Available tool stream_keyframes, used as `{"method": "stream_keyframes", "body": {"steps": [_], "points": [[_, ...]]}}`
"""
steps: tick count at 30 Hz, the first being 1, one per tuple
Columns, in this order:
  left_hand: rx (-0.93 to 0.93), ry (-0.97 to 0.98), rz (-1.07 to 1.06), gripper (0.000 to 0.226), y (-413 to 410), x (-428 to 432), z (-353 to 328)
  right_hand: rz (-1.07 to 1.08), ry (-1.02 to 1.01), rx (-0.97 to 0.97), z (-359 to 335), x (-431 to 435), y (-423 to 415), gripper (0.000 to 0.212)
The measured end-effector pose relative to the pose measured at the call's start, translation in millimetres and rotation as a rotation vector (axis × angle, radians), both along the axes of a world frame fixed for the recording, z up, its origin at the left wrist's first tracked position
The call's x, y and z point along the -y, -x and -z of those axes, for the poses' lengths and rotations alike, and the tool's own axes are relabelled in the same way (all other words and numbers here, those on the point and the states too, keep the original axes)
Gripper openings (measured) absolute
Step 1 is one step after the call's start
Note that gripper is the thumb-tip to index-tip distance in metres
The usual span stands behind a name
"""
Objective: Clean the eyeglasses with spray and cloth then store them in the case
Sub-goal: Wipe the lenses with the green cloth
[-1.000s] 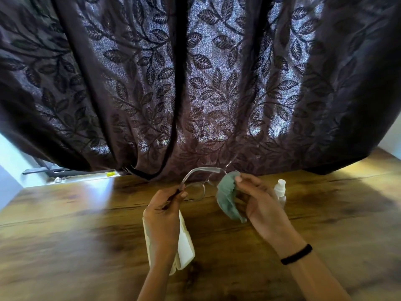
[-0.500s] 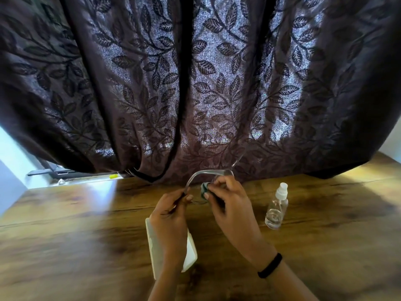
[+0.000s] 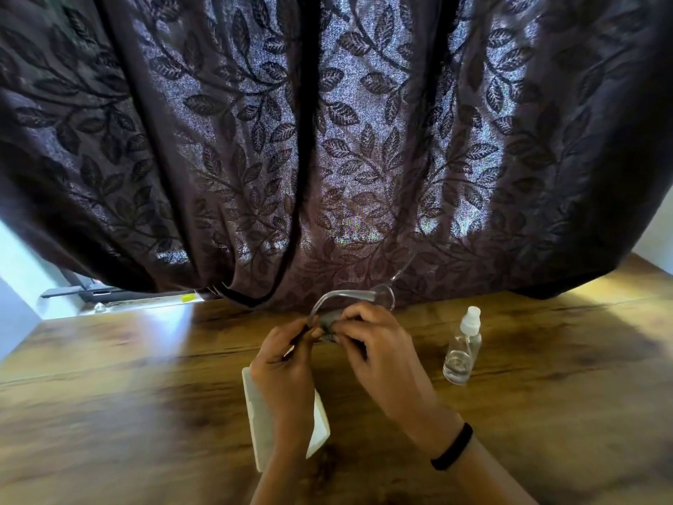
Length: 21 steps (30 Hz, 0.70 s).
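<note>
**Wiping a lens, case and spray waiting close by**

From my remote seat, the biggest thing in view is the dark brown leaf-patterned curtain (image 3: 327, 140), hanging down to the far edge of the wooden table (image 3: 109, 395) and backlit, so the work area sits in shade.

Both hands meet above the middle of the table. My read is that they are raised to keep the lenses off the wood. The left hand (image 3: 287, 362) is clenched in a pinch on the near end of the frame and acts as the anchor. The right hand (image 3: 378, 344) has its fingers curled tight round the cloth, pressing it against what I take to be one lens.

The white rectangular case (image 3: 255, 413) lies flat under the left wrist. Most of it is hidden, and I cannot tell whether it is open. It looks parked there so that storing needs only a short drop.

The clear plastic spray bottle (image 3: 461, 353) stands upright just beside the right hand, untouched, with a little liquid at the bottom.

The clear-framed eyeglasses (image 3: 349, 296) are held between the two hands, with one temple arching up toward the curtain. The grey-green cloth (image 3: 329, 324) is bunched small between the fingertips. A black band (image 3: 451, 446) circles the right wrist.

I judge this to be mid-wipe, and storing is not yet begun.
</note>
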<state>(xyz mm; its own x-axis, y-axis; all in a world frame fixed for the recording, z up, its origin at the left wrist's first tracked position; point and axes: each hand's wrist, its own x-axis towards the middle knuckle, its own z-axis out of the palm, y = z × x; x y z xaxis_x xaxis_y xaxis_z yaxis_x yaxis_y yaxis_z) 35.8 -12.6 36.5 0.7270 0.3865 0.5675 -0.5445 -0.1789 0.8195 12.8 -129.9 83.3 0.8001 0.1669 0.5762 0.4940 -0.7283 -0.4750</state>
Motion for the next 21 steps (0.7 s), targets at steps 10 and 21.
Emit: {"method": "stream_keyframes", "body": {"steps": [10,21], "points": [[0.025,-0.008,-0.014,0.056,0.0,0.1,-3.3,0.082,-0.045,-0.002,-2.5,1.8,-2.6,0.019],[0.055,-0.023,-0.029,0.053,2.8,0.0,-6.3,-0.105,-0.105,-0.077,-3.2,0.5,3.0,0.024]]}}
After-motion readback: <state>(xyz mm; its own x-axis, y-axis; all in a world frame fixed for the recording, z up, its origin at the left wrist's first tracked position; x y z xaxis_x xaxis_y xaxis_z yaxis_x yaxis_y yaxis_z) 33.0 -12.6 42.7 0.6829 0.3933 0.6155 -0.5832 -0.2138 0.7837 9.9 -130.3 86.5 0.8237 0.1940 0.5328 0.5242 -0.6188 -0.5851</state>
